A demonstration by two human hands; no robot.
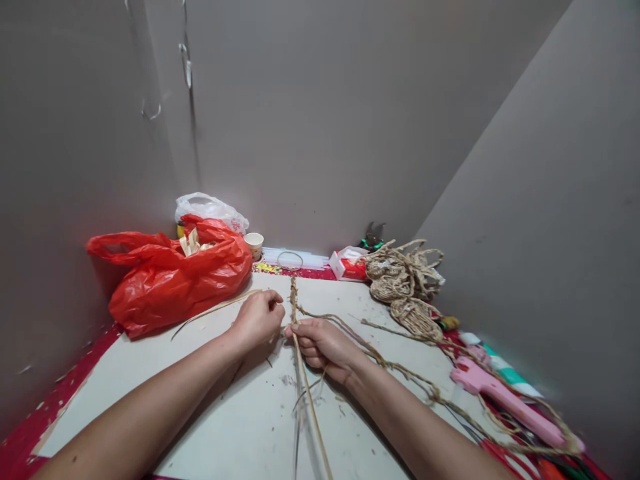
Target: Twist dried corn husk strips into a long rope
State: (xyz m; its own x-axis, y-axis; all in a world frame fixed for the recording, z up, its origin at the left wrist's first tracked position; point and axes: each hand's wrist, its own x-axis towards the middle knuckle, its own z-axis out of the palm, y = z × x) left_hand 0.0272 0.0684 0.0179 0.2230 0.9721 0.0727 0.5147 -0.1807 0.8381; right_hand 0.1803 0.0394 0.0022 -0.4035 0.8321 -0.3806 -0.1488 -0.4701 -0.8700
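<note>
A thin braided straw cord (293, 297) stands out from the board toward the far edge, between my two hands. My right hand (325, 347) pinches the lower end of the braid. Long pale straw strands (311, 400) run from that pinch down toward me. Just left of the braid is my left hand (260, 317), fingers curled in. A loose straw strand (215, 308) trails leftward from behind it; the fingertips are partly hidden. Twisted straw rope (360, 340) leads from the braid off to the right.
A red plastic bag (175, 280) and paper cup (254, 245) stand back left. Woven straw pieces (400, 280), a tissue pack (350, 263) and pliers (373, 237) lie back right. A pink glue gun (510, 400) rests at the right edge of the white board (240, 427). Grey walls surround the table.
</note>
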